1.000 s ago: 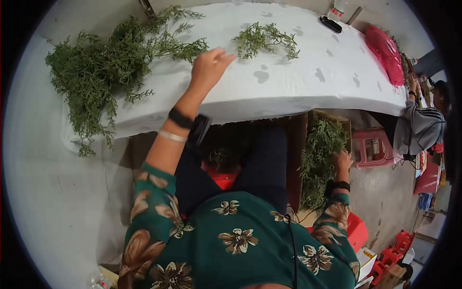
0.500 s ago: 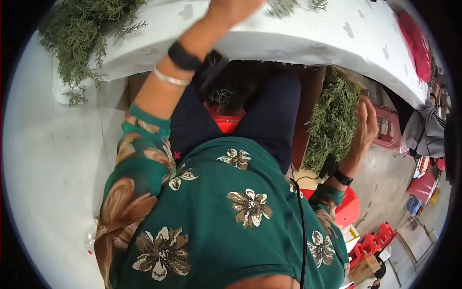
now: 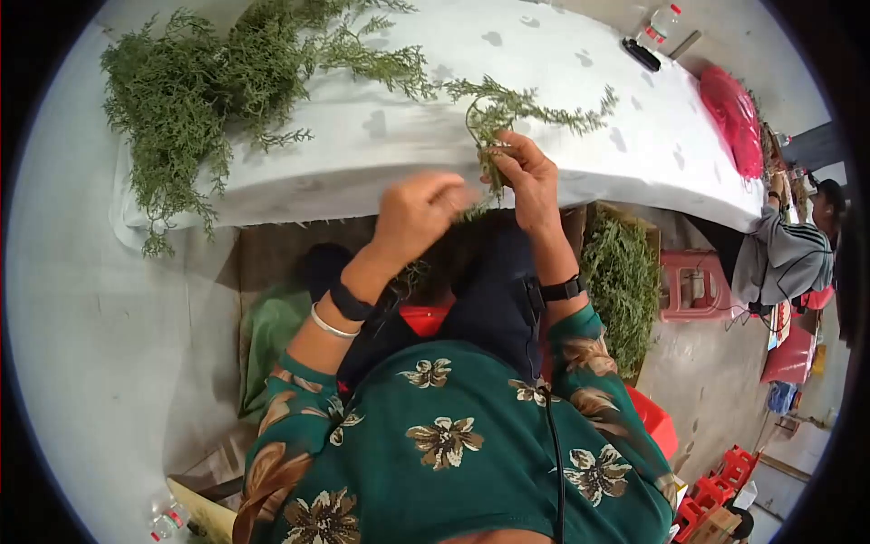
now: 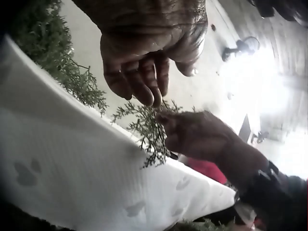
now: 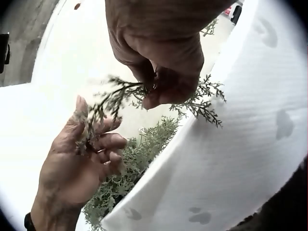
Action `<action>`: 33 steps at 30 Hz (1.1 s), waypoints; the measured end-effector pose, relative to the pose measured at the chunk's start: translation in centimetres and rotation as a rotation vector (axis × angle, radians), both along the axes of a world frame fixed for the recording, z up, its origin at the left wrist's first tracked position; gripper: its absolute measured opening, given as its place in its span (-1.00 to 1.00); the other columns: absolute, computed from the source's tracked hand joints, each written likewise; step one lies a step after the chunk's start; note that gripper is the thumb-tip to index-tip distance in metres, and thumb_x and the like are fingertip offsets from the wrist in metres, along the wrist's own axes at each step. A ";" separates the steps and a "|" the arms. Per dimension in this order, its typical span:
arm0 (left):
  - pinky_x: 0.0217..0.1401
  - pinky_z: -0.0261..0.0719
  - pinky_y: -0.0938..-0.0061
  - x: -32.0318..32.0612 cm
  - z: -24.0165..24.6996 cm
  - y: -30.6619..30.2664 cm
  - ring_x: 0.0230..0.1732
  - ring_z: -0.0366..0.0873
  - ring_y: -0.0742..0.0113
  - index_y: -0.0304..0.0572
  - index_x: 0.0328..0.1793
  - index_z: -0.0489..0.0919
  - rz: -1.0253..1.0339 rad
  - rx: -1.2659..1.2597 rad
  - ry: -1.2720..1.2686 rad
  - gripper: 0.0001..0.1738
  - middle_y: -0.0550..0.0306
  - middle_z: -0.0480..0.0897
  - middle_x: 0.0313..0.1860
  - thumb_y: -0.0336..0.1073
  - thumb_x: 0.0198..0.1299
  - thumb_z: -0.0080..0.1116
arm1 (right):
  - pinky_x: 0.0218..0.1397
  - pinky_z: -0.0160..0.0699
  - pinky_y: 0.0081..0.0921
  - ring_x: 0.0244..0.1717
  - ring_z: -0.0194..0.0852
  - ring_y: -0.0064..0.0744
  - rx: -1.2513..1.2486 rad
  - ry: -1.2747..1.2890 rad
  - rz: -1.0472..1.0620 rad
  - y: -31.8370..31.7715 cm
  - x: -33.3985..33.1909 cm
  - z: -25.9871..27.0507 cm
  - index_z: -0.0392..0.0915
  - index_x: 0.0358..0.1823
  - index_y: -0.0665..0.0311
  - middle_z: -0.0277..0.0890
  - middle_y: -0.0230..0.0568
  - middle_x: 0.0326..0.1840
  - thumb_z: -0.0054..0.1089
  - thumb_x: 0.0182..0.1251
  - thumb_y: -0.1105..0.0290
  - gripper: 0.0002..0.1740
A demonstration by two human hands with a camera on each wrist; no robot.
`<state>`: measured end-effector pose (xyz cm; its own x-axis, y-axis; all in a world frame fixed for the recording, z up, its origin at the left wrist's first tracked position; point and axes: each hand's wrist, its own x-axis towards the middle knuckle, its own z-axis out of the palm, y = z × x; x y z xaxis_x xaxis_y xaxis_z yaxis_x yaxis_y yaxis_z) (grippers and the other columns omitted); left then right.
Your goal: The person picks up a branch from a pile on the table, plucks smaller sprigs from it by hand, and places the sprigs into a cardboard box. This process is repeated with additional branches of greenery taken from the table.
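Observation:
My right hand (image 3: 535,181) pinches a green conifer-like sprig (image 3: 489,122) between thumb and fingers over the table's front edge. In the right wrist view, feathery ends of the sprig (image 5: 120,91) stick out on both sides of the fingers. My left hand (image 3: 419,218) is beside it, slightly blurred, with fingers loosely bent. The sprig's tip overlaps the left palm (image 5: 72,178) in the right wrist view. In the left wrist view, the left fingers (image 4: 139,82) hang just above the sprig and grip nothing.
A big heap of green branches (image 3: 181,109) covers the left of the white-covered table (image 3: 634,150). Further right are a black object (image 3: 642,54), a bottle (image 3: 660,25) and a red bag (image 3: 729,118). A box of greenery (image 3: 621,281) stands by my right leg. Another person (image 3: 793,245) works at right.
My right hand has left the box of greenery for the table edge and now pinches a sprig. The left hand has drawn back from over the table toward the right hand.

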<state>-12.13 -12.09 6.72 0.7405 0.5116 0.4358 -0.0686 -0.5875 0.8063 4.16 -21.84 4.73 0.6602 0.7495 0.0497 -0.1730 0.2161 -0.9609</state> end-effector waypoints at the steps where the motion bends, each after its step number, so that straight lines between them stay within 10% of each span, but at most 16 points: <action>1: -0.38 0.44 0.48 -0.1 0.7 1.3 -0.45 0.53 0.38 -0.28 -0.23 0.62 0.004 0.007 -0.012 -0.76 0.14 0.63 -0.42 -0.25 0.10 0.27 | -0.27 0.61 -0.53 -0.19 0.56 -0.47 0.007 -0.012 0.004 0.4 -0.1 0.1 0.45 0.12 0.37 0.58 -0.20 -0.14 0.08 0.28 0.57 -0.64; 3: -0.34 0.48 0.55 0.9 2.3 4.3 -0.38 0.54 0.48 -0.31 -0.17 0.62 0.081 -0.603 0.154 -0.71 0.19 0.64 -0.37 -0.22 0.14 0.27 | -0.25 0.60 -0.55 -0.20 0.54 -0.52 0.014 -0.049 0.042 0.8 -0.9 0.3 0.51 0.02 0.36 0.58 -0.27 -0.16 0.08 0.28 0.57 -0.72; 7: -0.29 0.51 0.58 4.2 2.8 6.5 -0.37 0.57 0.41 -0.31 -0.14 0.62 -0.086 -0.922 0.272 -0.72 0.16 0.64 -0.39 -0.25 0.12 0.28 | -0.28 0.56 -0.60 -0.27 0.51 -0.57 0.020 -0.122 0.172 0.4 -3.2 0.8 0.56 -0.05 0.32 0.58 -0.32 -0.23 0.07 0.27 0.59 -0.77; 11: -0.24 0.53 0.55 5.9 1.7 6.7 -0.31 0.59 0.38 -0.30 -0.08 0.59 -0.429 -0.903 0.326 -0.72 0.08 0.64 -0.30 -0.31 0.11 0.26 | -0.29 0.51 -0.62 -0.30 0.47 -0.58 -0.025 -0.337 0.194 -0.2 -4.2 -0.2 0.57 -0.08 0.29 0.58 -0.37 -0.26 0.07 0.26 0.60 -0.77; 25: -0.27 0.51 0.52 3.7 3.6 10.1 -0.33 0.56 0.36 -0.29 -0.09 0.54 -0.401 -1.096 -0.360 -0.74 0.01 0.61 -0.24 -0.55 0.04 0.07 | -0.20 0.47 -0.55 -0.22 0.46 -0.55 -0.045 -0.606 -0.304 -2.2 0.4 3.8 0.46 0.13 0.30 0.54 -0.27 -0.17 0.22 0.24 0.43 -0.58; 28: -0.21 0.50 0.50 3.5 4.6 10.1 -0.29 0.54 0.34 -0.28 -0.05 0.52 -0.500 -1.084 -0.350 -0.70 0.08 0.57 -0.25 -0.55 0.02 0.06 | -0.24 0.48 -0.51 -0.26 0.47 -0.51 -0.064 -1.246 -0.478 0.4 0.2 4.0 0.43 0.17 0.31 0.56 -0.22 -0.22 0.35 0.14 0.27 -0.43; 33: -0.36 0.40 0.59 2.2 5.2 8.7 -0.47 0.43 0.43 -0.29 -0.06 0.53 -0.240 -1.080 -0.335 -0.69 0.09 0.57 -0.31 -0.54 -0.01 0.04 | -0.25 0.48 -0.54 -0.31 0.46 -0.54 -0.322 -0.820 -0.017 2.0 -1.3 1.5 0.47 0.10 0.32 0.54 -0.28 -0.32 0.40 0.05 0.29 -0.44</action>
